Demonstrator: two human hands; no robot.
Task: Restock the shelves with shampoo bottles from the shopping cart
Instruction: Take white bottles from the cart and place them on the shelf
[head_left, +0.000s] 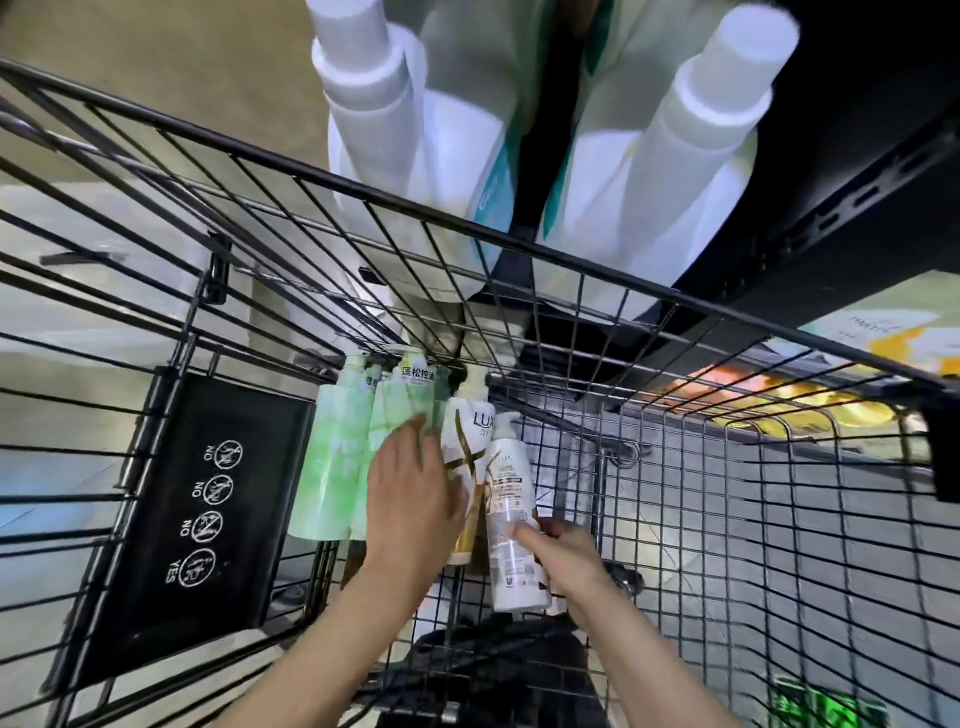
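Note:
I look down into a black wire shopping cart (675, 467). On its floor lie two pale green shampoo bottles (332, 467), a white and gold LUX bottle (462, 441) and a slimmer white pump bottle (511, 519). My left hand (410, 499) lies with straight fingers over the green bottles and the LUX bottle. My right hand (561, 551) grips the lower part of the slim white pump bottle, thumb on its front.
Two large white bottles (415, 156) stand on a black shelf (831, 208) right beyond the cart's far rim. A black warning panel (208, 499) hangs at the cart's left end. A lower shelf holds orange and yellow goods (779, 395).

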